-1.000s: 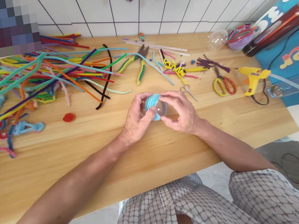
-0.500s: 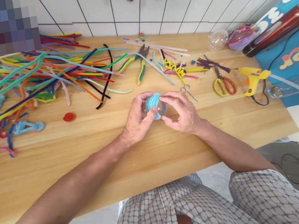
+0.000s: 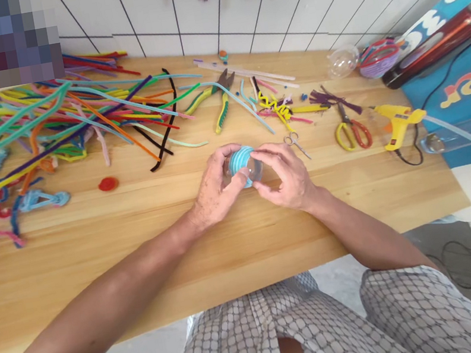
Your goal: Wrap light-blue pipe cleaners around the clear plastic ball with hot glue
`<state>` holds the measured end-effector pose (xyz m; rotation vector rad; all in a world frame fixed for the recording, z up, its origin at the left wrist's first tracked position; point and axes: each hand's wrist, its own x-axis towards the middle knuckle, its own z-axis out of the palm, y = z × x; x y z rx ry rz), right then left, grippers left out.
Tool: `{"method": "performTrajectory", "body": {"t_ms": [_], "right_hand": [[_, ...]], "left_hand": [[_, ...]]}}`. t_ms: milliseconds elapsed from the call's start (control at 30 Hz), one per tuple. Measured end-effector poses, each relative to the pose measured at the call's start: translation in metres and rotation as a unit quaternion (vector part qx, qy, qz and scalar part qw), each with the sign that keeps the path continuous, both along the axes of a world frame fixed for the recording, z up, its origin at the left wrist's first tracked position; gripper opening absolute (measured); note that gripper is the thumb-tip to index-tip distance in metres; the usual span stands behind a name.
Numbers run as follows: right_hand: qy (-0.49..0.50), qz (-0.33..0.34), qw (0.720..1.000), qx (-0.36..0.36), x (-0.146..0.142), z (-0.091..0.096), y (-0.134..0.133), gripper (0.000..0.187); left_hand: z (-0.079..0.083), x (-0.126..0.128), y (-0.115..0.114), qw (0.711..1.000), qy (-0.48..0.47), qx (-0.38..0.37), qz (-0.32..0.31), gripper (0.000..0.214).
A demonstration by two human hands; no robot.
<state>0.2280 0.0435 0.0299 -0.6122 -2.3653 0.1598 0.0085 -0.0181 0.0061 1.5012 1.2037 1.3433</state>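
A clear plastic ball (image 3: 255,169) is held between both hands just above the table, with light-blue pipe cleaner (image 3: 238,161) wound in rings around part of it. My left hand (image 3: 218,186) is closed on the ball's left side, its thumb pressing the front of the blue rings. On the other side, the fingertips of my right hand (image 3: 286,177) touch the ball's upper and lower right edge. The ball's far side and underside are hidden. Small scissors (image 3: 297,145) lie just beyond my right hand.
Many coloured pipe cleaners (image 3: 50,126) pile up at the left. Pliers (image 3: 225,100), a red cap (image 3: 108,184), red-and-yellow-handled scissors (image 3: 352,133) and a yellow glue gun (image 3: 400,122) lie around. At back right are a clear ball (image 3: 343,62), a wrapped ball (image 3: 378,58) and a dark-red flask (image 3: 442,39).
Almost nothing differs. Both hands keep the same grip on the ball, and the whole view has shifted very slightly.
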Motion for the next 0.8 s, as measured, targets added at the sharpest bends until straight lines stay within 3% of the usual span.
{"method": "performTrajectory", "body": {"t_ms": [233, 800], "right_hand": [[0.019, 0.013, 0.999, 0.023, -0.0009, 0.0001, -0.0012, 0.066], [0.008, 0.005, 1.000, 0.005, 0.0003, -0.0036, -0.0013, 0.066]], "left_hand": [[-0.0017, 0.0000, -0.0001, 1.000, 0.004, 0.021, -0.007, 0.046], [0.0007, -0.0002, -0.0021, 1.000, -0.001, 0.009, -0.019, 0.045]]}}
